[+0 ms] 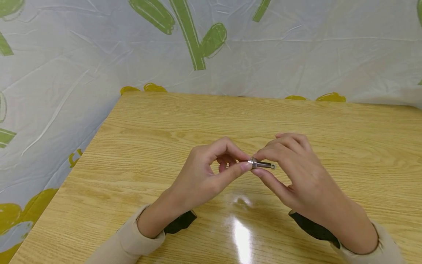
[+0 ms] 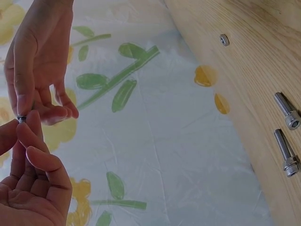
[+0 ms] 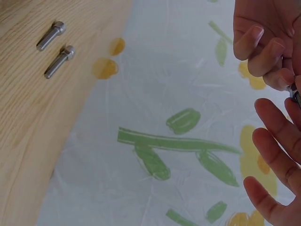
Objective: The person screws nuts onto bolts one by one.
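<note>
In the head view a metal bolt (image 1: pixel 263 165) lies level between the two hands, its slim shank pointing right. The left hand (image 1: pixel 197 174) pinches the bolt's left end between thumb and index finger. Around the wider, nut-like part (image 1: pixel 254 163) the right hand (image 1: pixel 306 178) has its thumb below and index finger above, other fingers loosely bent. Fingers cover much of the bolt's left end. Both wrist views show the hands meeting at a small metal piece, mostly hidden by fingertips.
On the wooden table (image 1: pixel 148 121), the left wrist view shows a loose nut (image 2: pixel 224 40) and two bolts (image 2: pixel 283 103) (image 2: pixel 285 153). Two bolts (image 3: pixel 51 36) (image 3: pixel 59 61) also lie in the right wrist view. Flowered cloth (image 1: pixel 263 55) hangs behind the table.
</note>
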Motion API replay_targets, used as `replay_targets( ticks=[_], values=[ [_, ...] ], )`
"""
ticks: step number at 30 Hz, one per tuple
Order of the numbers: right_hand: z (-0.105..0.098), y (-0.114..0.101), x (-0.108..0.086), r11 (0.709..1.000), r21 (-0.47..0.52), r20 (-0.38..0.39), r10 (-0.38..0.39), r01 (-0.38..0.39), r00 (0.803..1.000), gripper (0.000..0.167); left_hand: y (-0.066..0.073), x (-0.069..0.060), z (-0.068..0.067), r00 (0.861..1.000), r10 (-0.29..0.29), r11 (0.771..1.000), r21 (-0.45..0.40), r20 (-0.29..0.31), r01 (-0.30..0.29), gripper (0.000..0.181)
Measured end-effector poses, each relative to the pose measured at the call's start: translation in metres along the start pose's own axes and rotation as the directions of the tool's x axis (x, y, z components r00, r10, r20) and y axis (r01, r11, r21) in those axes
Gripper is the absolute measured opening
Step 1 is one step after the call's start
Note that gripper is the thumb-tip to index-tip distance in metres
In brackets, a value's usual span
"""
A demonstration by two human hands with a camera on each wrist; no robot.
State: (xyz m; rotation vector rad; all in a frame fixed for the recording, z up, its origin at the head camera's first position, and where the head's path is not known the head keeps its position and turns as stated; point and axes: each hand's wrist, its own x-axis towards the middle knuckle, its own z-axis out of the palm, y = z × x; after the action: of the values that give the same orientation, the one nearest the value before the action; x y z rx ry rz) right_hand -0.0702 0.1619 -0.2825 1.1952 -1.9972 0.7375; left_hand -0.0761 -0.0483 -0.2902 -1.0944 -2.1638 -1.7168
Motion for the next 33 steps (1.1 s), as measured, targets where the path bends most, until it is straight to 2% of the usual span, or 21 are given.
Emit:
replay_targets(
  ticks=[8, 13, 18, 20, 23, 26, 31, 33],
  values=[
    [0.001, -0.003, 0.003, 1.000, 0.009, 0.002, -0.015, 0.015, 1.000, 0.022, -0.001, -0.001, 0.003, 1.000, -0.003, 1.000, -0.001, 0.011, 0.003, 0.006],
    [0.002, -0.001, -0.001, 1.000, 0.007, 0.005, -0.015, 0.015, 1.000, 0.019, 0.008, 0.001, 0.000, 1.000, -0.019, 1.000, 0.007, 0.019, 0.019, 0.007],
    [-0.002, -0.002, 0.000, 0.997, -0.050, 0.056, 0.056, -0.053, 0.997, 0.024, 0.028, 0.008, -0.009, 0.994, -0.103, 0.994, 0.022, 0.033, 0.103, 0.005],
    [-0.005, -0.004, 0.004, 0.992, -0.084, 0.085, 0.103, -0.096, 0.991, 0.030, 0.030, 0.011, -0.013, 0.988, -0.149, 0.988, 0.036, 0.031, 0.148, 0.004],
    [-0.009, -0.008, 0.010, 0.983, -0.115, 0.111, 0.157, -0.144, 0.981, 0.043, 0.022, 0.014, -0.020, 0.974, -0.225, 0.972, 0.081, 0.016, 0.223, 0.004],
    [-0.012, -0.008, 0.012, 0.973, -0.138, 0.137, 0.204, -0.185, 0.969, 0.048, 0.008, 0.017, -0.029, 0.952, -0.305, 0.942, 0.151, 0.008, 0.300, 0.005],
    [-0.012, -0.005, 0.013, 0.966, -0.155, 0.173, 0.234, -0.208, 0.957, 0.049, -0.014, 0.020, -0.042, 0.897, -0.442, 0.873, 0.239, 0.022, 0.424, 0.008],
    [-0.012, -0.002, 0.012, 0.966, -0.161, 0.180, 0.231, -0.203, 0.956, 0.050, -0.022, 0.020, -0.044, 0.871, -0.491, 0.845, 0.260, 0.028, 0.468, 0.007]
  ],
)
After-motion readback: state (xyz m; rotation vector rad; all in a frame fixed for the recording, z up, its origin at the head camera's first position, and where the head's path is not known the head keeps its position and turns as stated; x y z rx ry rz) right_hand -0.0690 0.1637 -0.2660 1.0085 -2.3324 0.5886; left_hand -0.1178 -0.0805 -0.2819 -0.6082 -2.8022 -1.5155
